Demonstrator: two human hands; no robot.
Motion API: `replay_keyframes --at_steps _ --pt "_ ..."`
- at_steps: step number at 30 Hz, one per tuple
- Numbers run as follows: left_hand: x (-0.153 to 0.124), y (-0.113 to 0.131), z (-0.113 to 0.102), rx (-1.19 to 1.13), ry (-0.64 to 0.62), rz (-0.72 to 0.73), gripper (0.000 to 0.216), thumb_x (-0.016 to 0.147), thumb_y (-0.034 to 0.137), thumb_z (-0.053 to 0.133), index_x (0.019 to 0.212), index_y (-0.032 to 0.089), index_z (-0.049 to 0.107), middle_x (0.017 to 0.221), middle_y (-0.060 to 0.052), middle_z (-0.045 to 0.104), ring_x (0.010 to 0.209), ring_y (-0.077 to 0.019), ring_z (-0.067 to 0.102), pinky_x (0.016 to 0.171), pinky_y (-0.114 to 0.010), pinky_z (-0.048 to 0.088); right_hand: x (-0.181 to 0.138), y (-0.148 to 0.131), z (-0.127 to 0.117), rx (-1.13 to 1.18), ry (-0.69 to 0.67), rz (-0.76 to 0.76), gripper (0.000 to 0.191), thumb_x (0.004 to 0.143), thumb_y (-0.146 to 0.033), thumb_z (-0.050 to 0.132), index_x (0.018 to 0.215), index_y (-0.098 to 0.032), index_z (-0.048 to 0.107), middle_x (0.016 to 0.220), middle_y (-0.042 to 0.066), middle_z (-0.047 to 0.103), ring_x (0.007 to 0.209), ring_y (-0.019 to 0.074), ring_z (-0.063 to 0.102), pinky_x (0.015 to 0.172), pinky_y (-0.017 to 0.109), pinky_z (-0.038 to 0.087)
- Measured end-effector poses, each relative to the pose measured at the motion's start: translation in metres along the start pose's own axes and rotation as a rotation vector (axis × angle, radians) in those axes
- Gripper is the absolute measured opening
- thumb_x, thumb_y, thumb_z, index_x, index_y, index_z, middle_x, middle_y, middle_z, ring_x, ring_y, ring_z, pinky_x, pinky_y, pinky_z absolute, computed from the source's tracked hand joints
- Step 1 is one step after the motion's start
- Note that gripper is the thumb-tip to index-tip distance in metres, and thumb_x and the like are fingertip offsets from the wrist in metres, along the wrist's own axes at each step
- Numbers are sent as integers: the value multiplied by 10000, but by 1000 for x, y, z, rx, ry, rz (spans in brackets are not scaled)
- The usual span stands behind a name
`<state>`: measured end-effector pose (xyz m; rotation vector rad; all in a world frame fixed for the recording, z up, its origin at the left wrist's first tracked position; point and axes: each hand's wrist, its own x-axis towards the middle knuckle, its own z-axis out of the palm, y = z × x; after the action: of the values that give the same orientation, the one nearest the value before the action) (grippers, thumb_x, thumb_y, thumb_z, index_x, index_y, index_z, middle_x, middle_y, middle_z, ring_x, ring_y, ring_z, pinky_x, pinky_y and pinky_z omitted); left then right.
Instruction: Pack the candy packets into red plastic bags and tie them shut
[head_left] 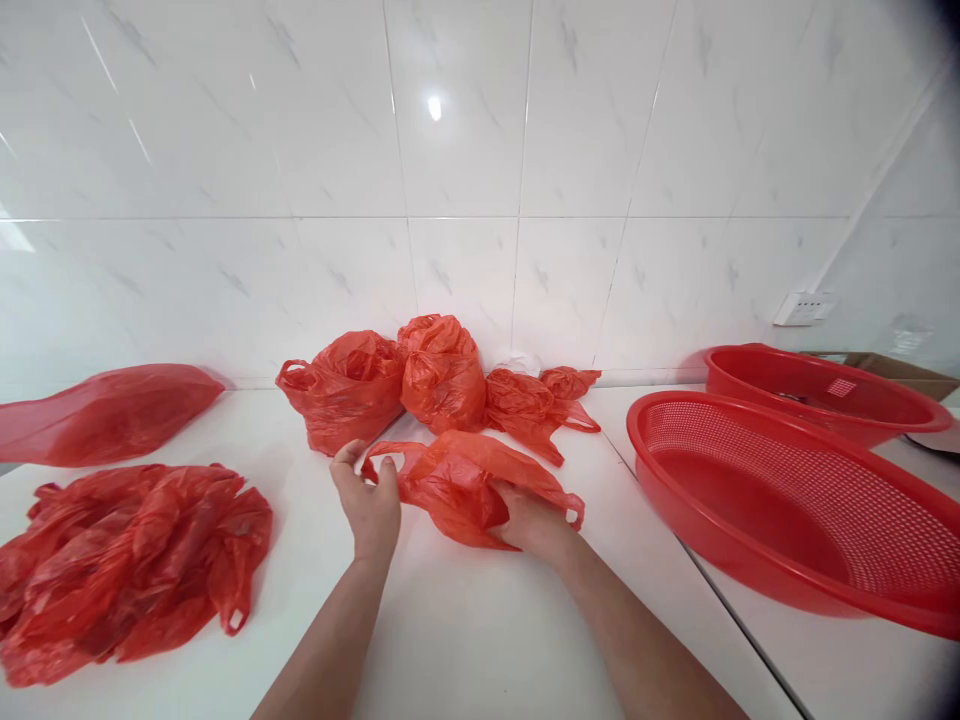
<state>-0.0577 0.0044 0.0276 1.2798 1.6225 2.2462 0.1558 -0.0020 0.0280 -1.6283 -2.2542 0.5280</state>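
A red plastic bag with loop handles is spread between my hands just above the white table. My left hand has its thumb and fingers around the handle at the bag's left end. My right hand reaches into the bag's mouth from the right, and its fingers are hidden inside the film. Right behind the bag stand two bulging red bags, one wide and one rounder. Crumpled, flatter red bags lie to their right.
A heap of crumpled red bags covers the table's left, with a long red bag behind. At right stand a red perforated basket and another red basin. The tiled wall rises behind; a cardboard box sits far right.
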Motion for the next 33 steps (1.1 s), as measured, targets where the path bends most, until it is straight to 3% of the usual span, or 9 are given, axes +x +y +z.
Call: replay_keyframes --at_steps 3,6,8,12,15,19,22,27,33 --pt "-22 21 3 211 -184 670 374 748 158 606 1107 208 515 1221 -116 496 1165 -253 458 945 -433 400 4 -2 1 -45 -22 30 411 684 -419 602 1069 -278 562 1008 57 608 763 207 550 600 289 359" --pt "-42 31 14 251 -722 942 315 805 72 495 1068 233 563 1086 -81 601 980 -184 566 851 -349 461 8 -2 5 -93 -40 -33 232 729 -340 558 927 -229 603 880 56 627 734 197 551 617 294 368" --pt "-48 29 21 396 -952 876 322 800 77 492 1065 235 584 1046 -78 632 963 -193 579 849 -361 460 8 0 5 -98 -47 -68 225 732 -292 547 940 -229 605 823 44 630 720 189 555 617 286 371" --pt "-36 14 19 823 -1006 407 268 692 264 644 944 172 639 956 -124 659 959 -326 589 845 -490 431 3 9 -3 41 -166 -43 341 663 -378 646 986 -273 608 828 1 635 662 167 558 552 255 363" --pt "-19 8 8 765 -1167 54 242 726 305 557 929 198 632 856 -58 677 790 -255 637 704 -362 479 5 21 -10 250 -166 -13 383 663 -497 665 962 -260 624 845 -8 633 674 146 563 553 237 372" --pt "-9 9 -1 627 -1340 -122 531 663 242 556 1193 262 546 1014 -21 674 849 -228 636 674 -291 486 18 41 -10 550 2 53 401 806 -560 504 909 -186 607 664 -7 612 617 120 563 578 227 400" --pt "-10 7 -3 570 -1367 -158 756 602 228 630 1329 309 444 1159 -38 633 955 -274 620 676 -309 497 25 57 -9 754 -65 107 453 870 -559 394 896 -150 587 563 2 598 528 118 573 532 221 421" --pt "-7 4 -8 302 -1373 -288 737 544 189 710 1239 363 539 1136 -43 650 883 -275 652 606 -317 509 27 80 -16 985 -375 158 459 850 -554 449 836 -126 616 671 57 658 456 84 545 377 165 333" --pt "1 -1 -4 7 -1177 -436 439 593 291 722 1027 265 663 1163 -73 630 1023 -272 604 752 -315 509 29 97 -17 1106 -300 113 393 822 -489 515 936 -131 631 798 62 672 440 49 494 340 149 275"
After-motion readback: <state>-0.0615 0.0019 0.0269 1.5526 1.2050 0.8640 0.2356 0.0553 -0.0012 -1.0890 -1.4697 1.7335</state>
